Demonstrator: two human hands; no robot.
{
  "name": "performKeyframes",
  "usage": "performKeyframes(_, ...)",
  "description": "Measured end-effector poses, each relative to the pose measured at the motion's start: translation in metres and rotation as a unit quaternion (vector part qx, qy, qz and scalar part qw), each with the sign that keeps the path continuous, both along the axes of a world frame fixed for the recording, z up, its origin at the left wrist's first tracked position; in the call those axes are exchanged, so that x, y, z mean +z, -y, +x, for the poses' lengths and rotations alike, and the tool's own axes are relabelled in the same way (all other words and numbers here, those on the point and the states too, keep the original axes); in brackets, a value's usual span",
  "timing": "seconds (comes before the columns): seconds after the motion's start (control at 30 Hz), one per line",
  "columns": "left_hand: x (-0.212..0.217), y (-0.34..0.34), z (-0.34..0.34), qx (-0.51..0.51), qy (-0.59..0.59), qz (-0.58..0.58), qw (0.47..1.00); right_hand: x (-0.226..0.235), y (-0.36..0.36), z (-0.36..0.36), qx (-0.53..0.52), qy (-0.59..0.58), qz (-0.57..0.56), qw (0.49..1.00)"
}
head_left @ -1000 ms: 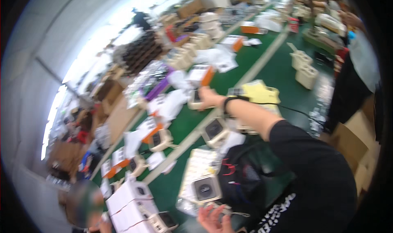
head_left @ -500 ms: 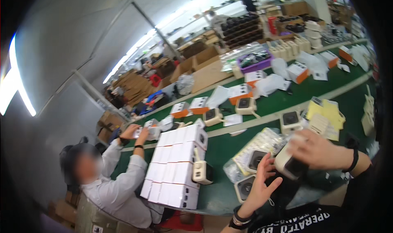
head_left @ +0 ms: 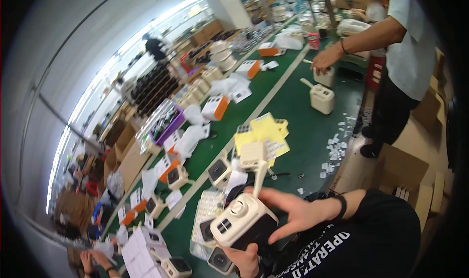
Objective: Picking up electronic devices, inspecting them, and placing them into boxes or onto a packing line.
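Note:
A cream boxy device [head_left: 246,214] with a dial on top, a raised handle and a dark front is held between my hands. My right hand [head_left: 305,212] grips its far right side, with fingers behind the handle and the thumb near the dark front. From below, my left hand [head_left: 246,261] supports its lower end with curled fingers. Beside it on the green table lie similar devices, one with a dark square face [head_left: 220,173] and another near my left hand [head_left: 221,259]. A cream device [head_left: 253,155] rests on yellow sticker sheets [head_left: 268,131].
At the right a standing co-worker's hand [head_left: 326,59] touches a cream device; another device [head_left: 322,99] stands nearby. White cartons [head_left: 141,253] are stacked at lower left, near another person's hands [head_left: 97,261]. Orange-and-white boxes [head_left: 215,108] line the far side. Small white scraps [head_left: 337,151] litter the edge.
The view has swung to the right, bringing the standing co-worker into sight. The device in my hands has turned, so its dial and handle now show.

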State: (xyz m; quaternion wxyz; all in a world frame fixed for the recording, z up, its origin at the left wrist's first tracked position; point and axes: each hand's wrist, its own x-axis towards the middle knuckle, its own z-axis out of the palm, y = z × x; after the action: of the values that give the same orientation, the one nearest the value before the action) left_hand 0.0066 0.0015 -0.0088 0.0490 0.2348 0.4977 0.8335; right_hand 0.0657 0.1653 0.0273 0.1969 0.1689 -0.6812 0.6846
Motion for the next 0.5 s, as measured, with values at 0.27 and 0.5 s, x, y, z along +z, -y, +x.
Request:
performKeyframes(0.27,-0.006,0.011,0.020,0.066,-0.231,-0.264,0.934,-0.014,-0.021,0.032,-0.022,-0.041,0.046,0.998)
performKeyframes(0.5,0.149,-0.186,0.148,0.089,-0.271,-0.157,0.946,-0.012,-0.019,0.048,-0.021,-0.002,0.014,1.000)
